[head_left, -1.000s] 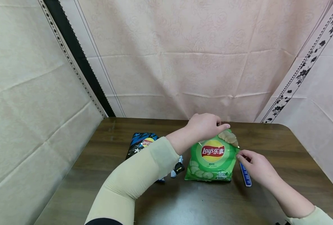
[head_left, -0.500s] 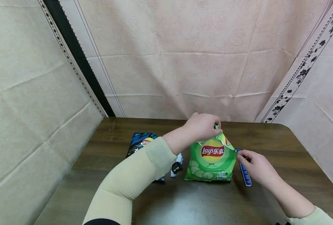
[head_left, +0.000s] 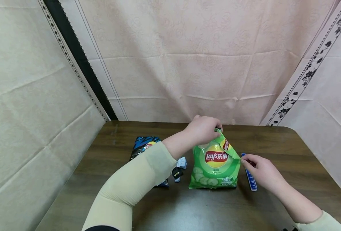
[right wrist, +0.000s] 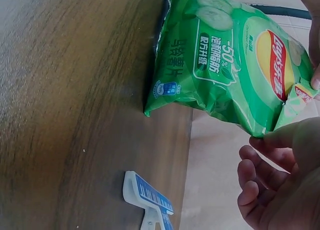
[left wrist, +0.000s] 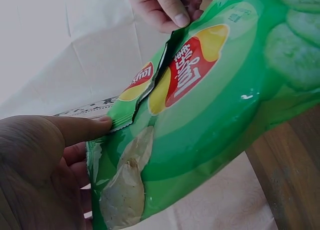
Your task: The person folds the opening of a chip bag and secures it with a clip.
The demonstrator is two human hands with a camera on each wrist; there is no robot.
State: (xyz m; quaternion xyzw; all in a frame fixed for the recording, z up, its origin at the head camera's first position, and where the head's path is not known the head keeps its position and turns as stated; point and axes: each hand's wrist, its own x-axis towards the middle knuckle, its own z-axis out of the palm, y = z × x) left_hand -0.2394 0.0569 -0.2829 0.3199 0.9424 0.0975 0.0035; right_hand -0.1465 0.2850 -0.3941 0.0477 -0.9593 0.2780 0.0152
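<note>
A green bag of Lay's chips stands on the wooden table, its upper right corner folded down over the front as a flap. My left hand grips the bag's top edge; in the left wrist view its thumb presses on the end of the fold. At the bag's right edge, my right hand pinches the lower end of the fold between thumb and fingertips. The right wrist view shows that pinch at the bag's corner, with the other fingers loosely curled. A blue and white bag clip lies near the right hand.
A dark blue Lay's bag lies on the table to the left, partly covered by my left sleeve. Beside it is a small light blue object, partly hidden by the wrist camera. A pale cloth hangs behind.
My left hand has moved left and slightly down, drawing the bag's top with it. The corner flap now lies folded across the front, its logo showing. The right hand keeps its pinch.
</note>
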